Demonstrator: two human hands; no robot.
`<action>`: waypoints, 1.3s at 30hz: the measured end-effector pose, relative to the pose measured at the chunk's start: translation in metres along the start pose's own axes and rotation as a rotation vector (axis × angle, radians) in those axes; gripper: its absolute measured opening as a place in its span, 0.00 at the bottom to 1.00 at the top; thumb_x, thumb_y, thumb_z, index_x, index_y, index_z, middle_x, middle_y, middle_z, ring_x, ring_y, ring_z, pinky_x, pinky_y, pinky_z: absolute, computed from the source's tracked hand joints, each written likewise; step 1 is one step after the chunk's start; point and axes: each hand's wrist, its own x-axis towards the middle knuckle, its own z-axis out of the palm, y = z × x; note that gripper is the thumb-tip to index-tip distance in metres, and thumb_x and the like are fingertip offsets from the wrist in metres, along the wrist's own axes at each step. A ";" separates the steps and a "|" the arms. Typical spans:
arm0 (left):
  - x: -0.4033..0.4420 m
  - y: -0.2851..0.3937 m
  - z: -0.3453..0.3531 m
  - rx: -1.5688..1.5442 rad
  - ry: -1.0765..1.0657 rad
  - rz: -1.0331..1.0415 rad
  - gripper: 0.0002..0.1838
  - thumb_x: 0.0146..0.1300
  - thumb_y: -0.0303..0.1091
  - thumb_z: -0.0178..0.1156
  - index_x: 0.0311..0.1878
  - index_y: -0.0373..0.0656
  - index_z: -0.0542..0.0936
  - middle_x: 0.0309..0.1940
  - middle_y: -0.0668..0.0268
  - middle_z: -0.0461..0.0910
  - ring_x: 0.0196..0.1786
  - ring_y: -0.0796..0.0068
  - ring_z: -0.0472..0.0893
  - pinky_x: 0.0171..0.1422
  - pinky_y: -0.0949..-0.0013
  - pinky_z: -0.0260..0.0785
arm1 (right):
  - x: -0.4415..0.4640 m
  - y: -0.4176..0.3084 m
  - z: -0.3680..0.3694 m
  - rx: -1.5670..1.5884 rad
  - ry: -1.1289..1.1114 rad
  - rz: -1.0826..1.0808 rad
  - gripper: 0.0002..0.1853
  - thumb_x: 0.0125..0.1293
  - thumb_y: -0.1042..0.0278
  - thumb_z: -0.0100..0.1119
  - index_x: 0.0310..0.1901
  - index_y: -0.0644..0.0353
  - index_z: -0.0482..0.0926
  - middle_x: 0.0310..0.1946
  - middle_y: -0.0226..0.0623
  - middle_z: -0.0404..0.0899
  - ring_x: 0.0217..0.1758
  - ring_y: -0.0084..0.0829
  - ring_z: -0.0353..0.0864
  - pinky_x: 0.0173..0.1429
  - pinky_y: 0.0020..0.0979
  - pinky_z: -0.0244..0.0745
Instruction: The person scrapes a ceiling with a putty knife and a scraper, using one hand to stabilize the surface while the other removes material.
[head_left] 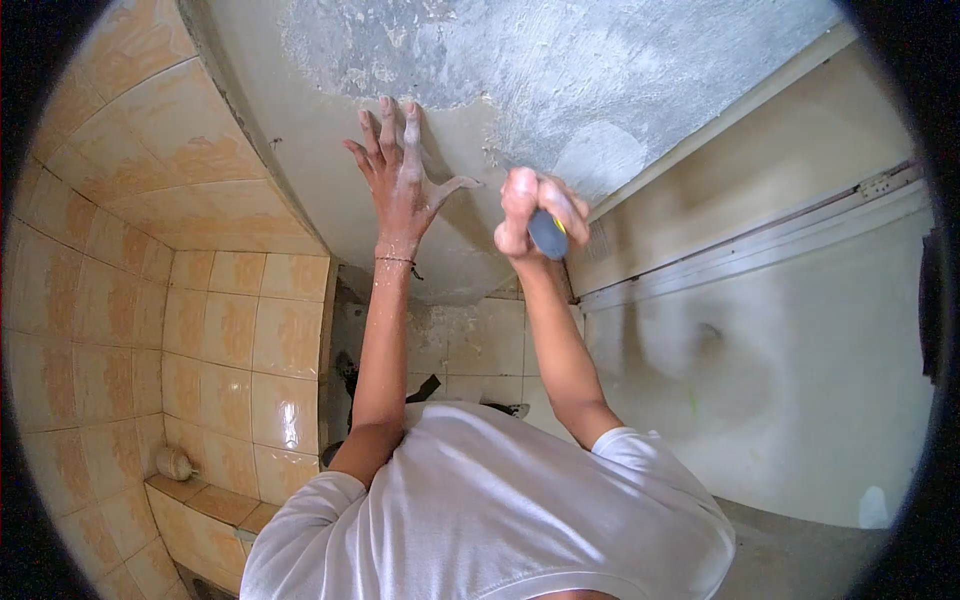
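Observation:
My left hand [403, 190] lies against the wall [460, 130] with its fingers spread, white dust on its skin and a thin dark band at the wrist. To its right, my right hand [540, 212] is wrapped round a tool with a dark grey handle [548, 235] that has a yellow part. The tool's working end is hidden by the hand, which is slightly blurred. Above both hands, the wall has a rough grey-white patch [520, 60] beside smoother cream paint.
Orange-patterned tiles [225, 320] cover the left side, where a round pale object [175, 462] sits on a tiled ledge [215, 503]. A white door-like panel [760, 370] stands on the right. Dark items [425, 388] lie below, near the tiled floor [483, 350].

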 end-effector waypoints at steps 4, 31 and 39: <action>0.002 -0.001 0.003 0.000 0.025 -0.002 0.70 0.43 0.73 0.74 0.86 0.48 0.56 0.88 0.57 0.44 0.89 0.46 0.34 0.87 0.30 0.24 | -0.003 -0.014 -0.013 0.405 0.177 0.200 0.20 0.64 0.81 0.60 0.20 0.58 0.61 0.13 0.29 0.67 0.13 0.25 0.65 0.21 0.30 0.68; 0.002 0.000 0.000 0.025 0.022 0.016 0.73 0.42 0.75 0.75 0.87 0.46 0.54 0.88 0.53 0.44 0.89 0.42 0.38 0.86 0.29 0.28 | 0.017 0.023 -0.015 -0.093 0.214 -0.182 0.21 0.69 0.74 0.58 0.19 0.57 0.62 0.12 0.33 0.64 0.12 0.24 0.62 0.18 0.31 0.59; 0.001 -0.003 0.001 0.043 0.034 0.024 0.74 0.42 0.74 0.76 0.87 0.46 0.53 0.88 0.54 0.44 0.89 0.42 0.38 0.85 0.28 0.29 | -0.002 0.020 -0.017 0.112 0.258 0.120 0.22 0.67 0.74 0.60 0.15 0.56 0.65 0.13 0.31 0.74 0.14 0.24 0.71 0.23 0.29 0.66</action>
